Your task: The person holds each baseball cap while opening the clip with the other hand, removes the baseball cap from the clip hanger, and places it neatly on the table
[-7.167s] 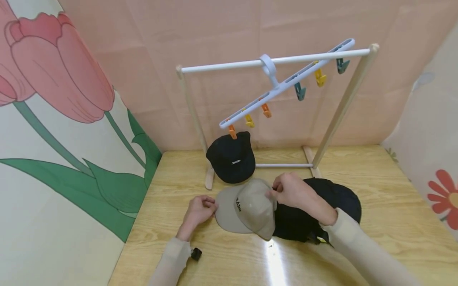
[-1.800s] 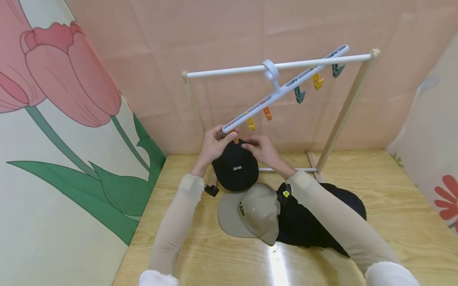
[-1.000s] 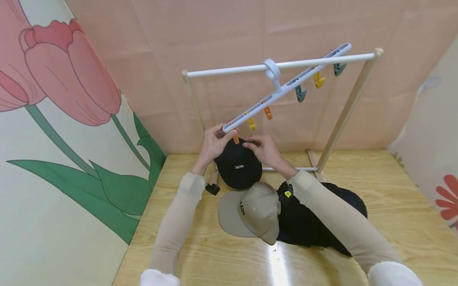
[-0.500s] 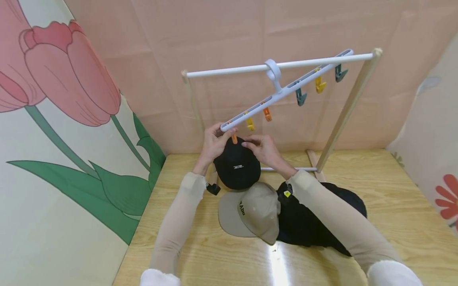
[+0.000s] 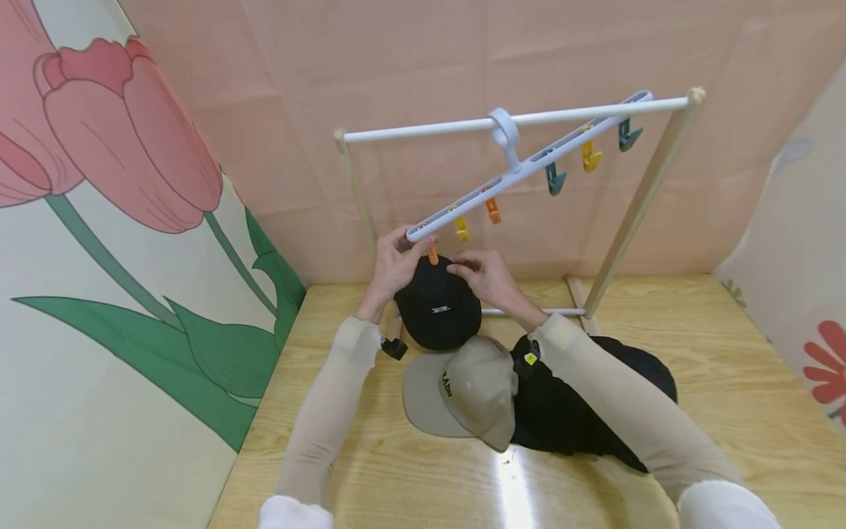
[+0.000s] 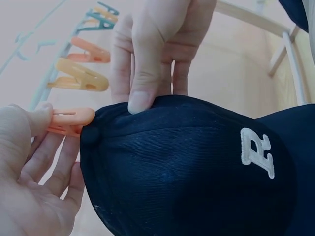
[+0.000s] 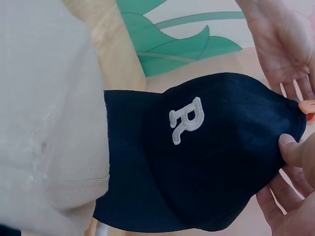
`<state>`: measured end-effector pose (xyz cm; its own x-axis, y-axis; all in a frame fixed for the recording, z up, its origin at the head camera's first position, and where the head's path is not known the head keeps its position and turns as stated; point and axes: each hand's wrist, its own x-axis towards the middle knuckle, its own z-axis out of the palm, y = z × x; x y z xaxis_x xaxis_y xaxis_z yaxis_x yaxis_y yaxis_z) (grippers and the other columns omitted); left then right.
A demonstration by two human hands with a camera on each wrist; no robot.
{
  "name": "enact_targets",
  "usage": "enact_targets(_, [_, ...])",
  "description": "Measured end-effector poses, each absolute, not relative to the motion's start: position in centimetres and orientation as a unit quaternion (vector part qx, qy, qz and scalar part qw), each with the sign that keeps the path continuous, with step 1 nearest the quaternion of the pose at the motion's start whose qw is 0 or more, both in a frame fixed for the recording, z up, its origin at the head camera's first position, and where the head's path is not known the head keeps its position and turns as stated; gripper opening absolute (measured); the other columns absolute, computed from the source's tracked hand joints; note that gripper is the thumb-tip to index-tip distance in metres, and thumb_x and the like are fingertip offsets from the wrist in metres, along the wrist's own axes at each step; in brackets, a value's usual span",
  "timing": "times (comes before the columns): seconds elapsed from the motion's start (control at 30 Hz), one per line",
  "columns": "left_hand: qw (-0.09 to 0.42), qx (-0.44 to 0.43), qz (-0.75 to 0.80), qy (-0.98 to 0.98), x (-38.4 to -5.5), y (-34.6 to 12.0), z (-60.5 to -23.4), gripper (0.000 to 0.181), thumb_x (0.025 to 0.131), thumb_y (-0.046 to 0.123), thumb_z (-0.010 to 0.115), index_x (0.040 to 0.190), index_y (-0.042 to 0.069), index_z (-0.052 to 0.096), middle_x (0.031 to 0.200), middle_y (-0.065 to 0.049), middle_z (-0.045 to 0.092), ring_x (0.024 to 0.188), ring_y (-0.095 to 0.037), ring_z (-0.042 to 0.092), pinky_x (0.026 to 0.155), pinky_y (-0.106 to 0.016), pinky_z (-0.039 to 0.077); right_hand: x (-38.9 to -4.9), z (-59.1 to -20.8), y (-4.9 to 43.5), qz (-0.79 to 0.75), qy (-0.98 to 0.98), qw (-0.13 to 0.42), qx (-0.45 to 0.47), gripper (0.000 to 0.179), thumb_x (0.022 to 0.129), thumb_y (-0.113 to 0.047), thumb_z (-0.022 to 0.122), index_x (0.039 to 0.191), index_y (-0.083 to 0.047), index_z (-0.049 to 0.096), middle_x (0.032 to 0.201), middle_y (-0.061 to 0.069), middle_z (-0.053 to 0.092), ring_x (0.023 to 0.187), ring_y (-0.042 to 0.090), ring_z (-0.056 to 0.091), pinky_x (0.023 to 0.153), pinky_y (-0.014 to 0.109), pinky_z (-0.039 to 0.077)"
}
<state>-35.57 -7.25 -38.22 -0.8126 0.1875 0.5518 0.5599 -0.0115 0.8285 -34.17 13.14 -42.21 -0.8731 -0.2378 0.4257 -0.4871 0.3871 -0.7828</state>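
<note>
A black cap [image 5: 439, 316] with a white letter R hangs brim down below the left end of a pale blue clip hanger [image 5: 522, 170]. My left hand [image 5: 393, 266] pinches the orange clip [image 6: 69, 118] between thumb and fingers, and the clip's tip meets the cap's back edge. Close beside it, my right hand [image 5: 492, 281] pinches the same edge, thumb on the outside, as the right wrist view shows on the cap [image 7: 226, 137]. Below lies a beige cap [image 5: 479, 389] with dark lettering, overlapping black caps or cloth [image 5: 575, 411] partly hidden by my right sleeve.
The hanger hooks over a white rail [image 5: 410, 134] on a wooden stand [image 5: 641, 206]. Several more clips, such as a yellow clip [image 5: 461, 228] and a dark green clip [image 5: 555, 178], hang along it. A pink cloth backs the wooden table [image 5: 370, 470]; a tulip-printed panel [image 5: 132, 147] stands left.
Both hands have left the beige cap on the table and moved up to the hanging black cap and its orange clip. Over the last second the hanger tilted slightly; the hands barely moved.
</note>
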Motion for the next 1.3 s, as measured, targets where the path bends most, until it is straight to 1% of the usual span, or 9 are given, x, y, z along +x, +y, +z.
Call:
enact_targets(0.5, [0.142,-0.270,-0.661,-0.686,-35.4,-7.1,-38.1,0.014,0.099,-0.004,0.072,0.107,-0.015,0.071,0.107,-0.028,0.078,0.093,-0.010,0.078,0.085,-0.025,0.060,-33.9,-43.4,13.4,0.505,-0.826,0.113,0.223,0.018,0.100,-0.008,0.076,0.115,0.000,0.082,0.113,0.016,0.081,0.099,0.029,0.076,0.087,0.048,0.063])
enact_targets(0.6, [0.138,-0.268,-0.663,-0.685,-35.4,-7.1,-38.1,0.014,0.098,-0.005,0.072,0.107,-0.016,0.071,0.108,-0.029,0.078,0.097,-0.022,0.080,0.087,-0.027,0.061,-33.8,-43.5,13.5,0.503,-0.827,0.109,0.224,0.018,0.100,-0.008,0.076,0.115,-0.001,0.082,0.114,0.016,0.080,0.099,0.029,0.076,0.088,0.048,0.063])
enact_targets(0.73, [0.130,-0.262,-0.666,-0.686,-35.4,-7.0,-38.1,0.015,0.098,-0.004,0.073,0.108,-0.016,0.072,0.109,-0.031,0.077,0.105,-0.046,0.076,0.090,-0.028,0.061,-33.7,-43.6,13.6,0.504,-0.829,0.108,0.218,0.017,0.100,-0.009,0.076,0.114,-0.001,0.082,0.114,0.016,0.080,0.100,0.030,0.076,0.089,0.049,0.063])
enact_targets(0.8, [0.129,-0.260,-0.663,-0.690,-35.4,-7.0,-38.2,0.016,0.098,-0.003,0.073,0.108,-0.015,0.072,0.110,-0.032,0.076,0.107,-0.050,0.074,0.091,-0.028,0.061,-33.7,-43.6,13.7,0.503,-0.830,0.108,0.214,0.017,0.100,-0.009,0.076,0.114,-0.001,0.082,0.115,0.015,0.080,0.101,0.030,0.076,0.090,0.050,0.063])
enact_targets(0.87, [0.131,-0.257,-0.658,-0.695,-35.4,-7.0,-38.2,0.018,0.098,-0.002,0.074,0.110,-0.015,0.073,0.111,-0.033,0.075,0.106,-0.045,0.076,0.092,-0.028,0.060,-33.7,-43.6,13.8,0.501,-0.832,0.107,0.213,0.017,0.100,-0.009,0.076,0.114,-0.001,0.082,0.116,0.016,0.080,0.103,0.030,0.076,0.091,0.050,0.063])
enact_targets(1.0, [0.137,-0.258,-0.648,-0.703,-35.4,-7.1,-38.2,0.021,0.097,-0.001,0.076,0.113,-0.015,0.072,0.112,-0.037,0.073,0.098,-0.019,0.079,0.093,-0.027,0.060,-33.6,-43.6,13.8,0.501,-0.832,0.106,0.213,0.017,0.100,-0.009,0.076,0.114,-0.002,0.082,0.117,0.016,0.080,0.105,0.031,0.076,0.092,0.050,0.062])
enact_targets(1.1, [0.131,-0.268,-0.649,-0.699,-35.3,-7.3,-38.2,0.023,0.097,-0.003,0.075,0.115,-0.016,0.071,0.112,-0.037,0.073,0.093,-0.005,0.076,0.090,-0.026,0.060,-33.2,-43.5,13.7,0.500,-0.833,0.112,0.209,0.017,0.100,-0.009,0.075,0.114,-0.001,0.082,0.117,0.016,0.080,0.105,0.031,0.076,0.093,0.050,0.062])
enact_targets(1.17, [0.126,-0.272,-0.650,-0.698,-35.2,-7.4,-38.1,0.023,0.097,-0.003,0.075,0.116,-0.015,0.071,0.112,-0.035,0.074,0.092,-0.002,0.075,0.087,-0.024,0.060,-33.0,-43.5,13.6,0.497,-0.835,0.116,0.206,0.017,0.101,-0.009,0.075,0.114,-0.001,0.082,0.117,0.016,0.080,0.105,0.031,0.075,0.093,0.050,0.062])
enact_targets(1.3, [0.114,-0.281,-0.652,-0.695,-35.0,-7.5,-38.1,0.025,0.097,-0.001,0.076,0.119,-0.013,0.071,0.115,-0.037,0.073,0.095,-0.005,0.076,0.086,-0.022,0.060,-32.5,-43.5,13.5,0.497,-0.837,0.118,0.195,0.017,0.101,-0.009,0.075,0.114,-0.001,0.081,0.117,0.016,0.080,0.106,0.031,0.075,0.093,0.050,0.062])
